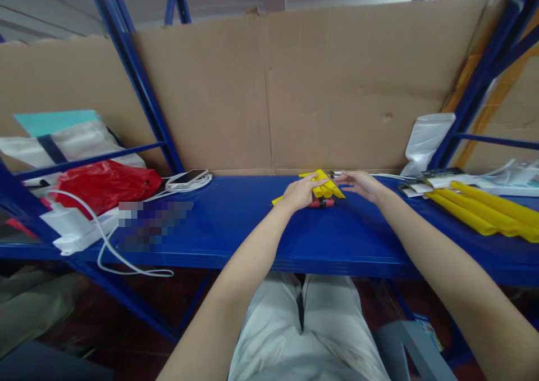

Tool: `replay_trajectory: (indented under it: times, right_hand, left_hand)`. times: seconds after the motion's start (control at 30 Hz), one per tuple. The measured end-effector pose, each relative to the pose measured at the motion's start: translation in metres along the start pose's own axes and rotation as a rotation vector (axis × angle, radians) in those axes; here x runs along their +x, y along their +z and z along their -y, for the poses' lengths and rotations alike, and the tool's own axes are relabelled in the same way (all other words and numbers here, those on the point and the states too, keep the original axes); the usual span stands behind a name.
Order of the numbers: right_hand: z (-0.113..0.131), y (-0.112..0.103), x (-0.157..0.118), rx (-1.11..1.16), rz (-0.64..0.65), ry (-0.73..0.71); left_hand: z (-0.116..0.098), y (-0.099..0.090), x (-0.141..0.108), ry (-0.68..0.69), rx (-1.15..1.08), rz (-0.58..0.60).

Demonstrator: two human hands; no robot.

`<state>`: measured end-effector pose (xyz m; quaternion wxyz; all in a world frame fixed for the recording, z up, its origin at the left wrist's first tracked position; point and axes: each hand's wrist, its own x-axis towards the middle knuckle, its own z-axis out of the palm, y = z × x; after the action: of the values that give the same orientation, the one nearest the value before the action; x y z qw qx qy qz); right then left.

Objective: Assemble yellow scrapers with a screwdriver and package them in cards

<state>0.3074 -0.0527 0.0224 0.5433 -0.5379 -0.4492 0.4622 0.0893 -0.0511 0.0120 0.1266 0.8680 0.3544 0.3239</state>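
Observation:
Several yellow pieces [323, 190] lie bunched near the back of the blue shelf. My left hand [301, 192] is on their left side, its fingers closed on them. Just right of the bunch, my right hand [357, 184] is raised with its fingers apart. A small dark and silvery item shows near its fingertips, too small to name. In front of the yellow pieces lies a red item with a black band [322, 203]. More long yellow pieces [488, 209] with white and black ends rest on the shelf at the right.
A phone [190, 177] lies on a coiled white cable at the back left. A red bag [107, 184] and a white power strip [90, 235] with a charger are further left. Cardboard [337, 83] and blue posts stand behind. A clear plastic bag [427, 142] stands back right.

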Motion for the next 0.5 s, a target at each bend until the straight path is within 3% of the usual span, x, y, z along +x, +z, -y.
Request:
replay_trajectory:
  times: [0.2, 0.5]
  right_hand:
    - [-0.007, 0.016, -0.005, -0.265, 0.063, -0.093]
    - [-0.004, 0.017, -0.009, -0.297, 0.127, -0.180]
  left_hand:
    - [0.009, 0.003, 0.001, -0.003, -0.010, 0.024]
    - [0.007, 0.002, 0.000, -0.085, -0.101, -0.014]
